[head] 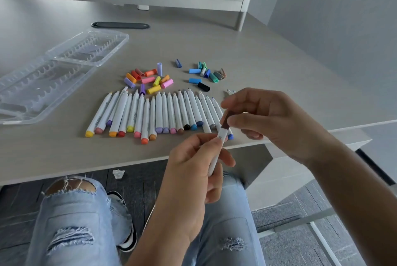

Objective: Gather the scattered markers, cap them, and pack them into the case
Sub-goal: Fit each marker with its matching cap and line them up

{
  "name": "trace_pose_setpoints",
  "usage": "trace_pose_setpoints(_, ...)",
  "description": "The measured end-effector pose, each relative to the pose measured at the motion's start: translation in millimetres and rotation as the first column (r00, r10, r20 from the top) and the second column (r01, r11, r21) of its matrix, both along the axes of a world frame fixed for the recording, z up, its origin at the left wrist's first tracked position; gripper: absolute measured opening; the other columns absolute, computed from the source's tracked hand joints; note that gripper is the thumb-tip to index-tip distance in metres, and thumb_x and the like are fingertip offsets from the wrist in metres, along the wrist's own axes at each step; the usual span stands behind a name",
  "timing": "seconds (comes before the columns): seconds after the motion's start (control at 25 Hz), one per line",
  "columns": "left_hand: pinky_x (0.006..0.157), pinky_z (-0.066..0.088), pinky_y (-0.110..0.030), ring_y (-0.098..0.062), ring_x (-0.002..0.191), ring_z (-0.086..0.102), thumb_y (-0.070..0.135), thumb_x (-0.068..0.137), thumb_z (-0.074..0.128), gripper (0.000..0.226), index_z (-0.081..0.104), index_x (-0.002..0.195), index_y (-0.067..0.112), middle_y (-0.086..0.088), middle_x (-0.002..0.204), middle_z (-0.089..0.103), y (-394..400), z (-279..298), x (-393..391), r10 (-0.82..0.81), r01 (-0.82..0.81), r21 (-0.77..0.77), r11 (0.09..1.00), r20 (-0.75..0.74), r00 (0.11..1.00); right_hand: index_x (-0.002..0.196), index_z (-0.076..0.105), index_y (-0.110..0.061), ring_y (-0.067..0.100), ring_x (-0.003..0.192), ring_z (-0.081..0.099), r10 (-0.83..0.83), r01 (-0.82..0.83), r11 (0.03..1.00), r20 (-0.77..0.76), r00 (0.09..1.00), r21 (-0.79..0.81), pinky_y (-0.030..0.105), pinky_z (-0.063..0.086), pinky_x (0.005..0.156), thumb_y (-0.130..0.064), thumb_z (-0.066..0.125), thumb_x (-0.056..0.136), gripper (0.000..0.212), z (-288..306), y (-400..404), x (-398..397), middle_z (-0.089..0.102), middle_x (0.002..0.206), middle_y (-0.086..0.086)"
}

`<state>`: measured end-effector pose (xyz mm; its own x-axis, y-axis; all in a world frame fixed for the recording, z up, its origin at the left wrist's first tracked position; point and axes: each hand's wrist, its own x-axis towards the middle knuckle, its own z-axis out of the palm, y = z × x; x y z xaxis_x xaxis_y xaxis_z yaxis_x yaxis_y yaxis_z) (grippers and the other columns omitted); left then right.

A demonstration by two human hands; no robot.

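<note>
Markers [159, 113] lay in a row on the grey desk [268, 55], white barrels side by side, loose caps [150, 79] scattered just behind them. The left hand [193, 171] gripped one white marker [219, 145] by its barrel above the desk edge. The right hand [264, 119] pinched a brown cap [226, 120] at that marker's upper end. The clear case [53, 76] lay open at far left.

White markers [150, 113]; brown cap [226, 120]; clear case [53, 72].
</note>
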<state>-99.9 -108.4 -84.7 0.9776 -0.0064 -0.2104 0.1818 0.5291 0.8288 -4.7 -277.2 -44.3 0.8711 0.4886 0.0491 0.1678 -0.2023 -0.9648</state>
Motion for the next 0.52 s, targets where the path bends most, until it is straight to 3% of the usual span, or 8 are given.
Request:
trace_pose_setpoints(0.12, 0.039, 0.015, -0.011, -0.01, 0.04, 0.018, 0.012, 0.099, 0.055, 0.017, 0.06, 0.092, -0.003, -0.013, 0.069, 0.052, -5, -2, -7, 0.015, -0.017, -0.051, 0.999, -0.048, 0.999, 0.105, 0.074, 0.0, 0.022, 0.06, 0.036, -0.1, 0.109, 0.988, -0.082, 0.992, 0.108, 0.025, 0.027, 0.051, -0.001, 0.073, 0.087, 0.018, -15, 4, -17, 0.076, 0.09, 0.02)
trace_pose_setpoints(0.32, 0.039, 0.014, -0.011, -0.009, 0.04, 0.019, 0.013, 0.098, 0.056, 0.026, 0.055, 0.1, -0.013, -0.008, 0.065, 0.048, -12, 0, -2, 0.041, -0.048, -0.09, 0.995, -0.083, 0.996, 0.107, 0.076, -0.005, 0.02, 0.059, 0.033, -0.157, 0.16, 0.985, -0.048, 0.986, 0.069, 0.024, 0.027, 0.051, -0.004, 0.073, 0.09, 0.017, -16, 4, -21, 0.076, 0.09, 0.017)
trace_pose_setpoints(0.44, 0.038, 0.017, -0.012, -0.01, 0.04, 0.021, 0.011, 0.099, 0.055, 0.02, 0.061, 0.085, 0.0, -0.012, 0.069, 0.054, -14, 7, 4, 0.078, -0.082, -0.091, 0.992, -0.045, 0.996, 0.109, 0.075, -0.008, 0.016, 0.058, 0.034, -0.142, 0.144, 0.989, -0.043, 0.989, 0.035, 0.023, 0.03, 0.051, -0.006, 0.069, 0.094, 0.016, -10, 9, -12, 0.076, 0.092, 0.012)
trace_pose_setpoints(0.52, 0.04, 0.025, -0.018, -0.013, 0.042, 0.029, 0.013, 0.1, 0.054, 0.017, 0.062, 0.09, 0.002, -0.016, 0.076, 0.063, -13, 9, 5, 0.082, -0.081, -0.057, 0.995, 0.002, 0.997, 0.11, 0.074, -0.009, 0.012, 0.055, 0.036, -0.165, 0.168, 0.985, -0.074, 0.983, 0.027, 0.021, 0.033, 0.049, -0.006, 0.066, 0.097, 0.016, -1, 12, 3, 0.073, 0.094, 0.01)
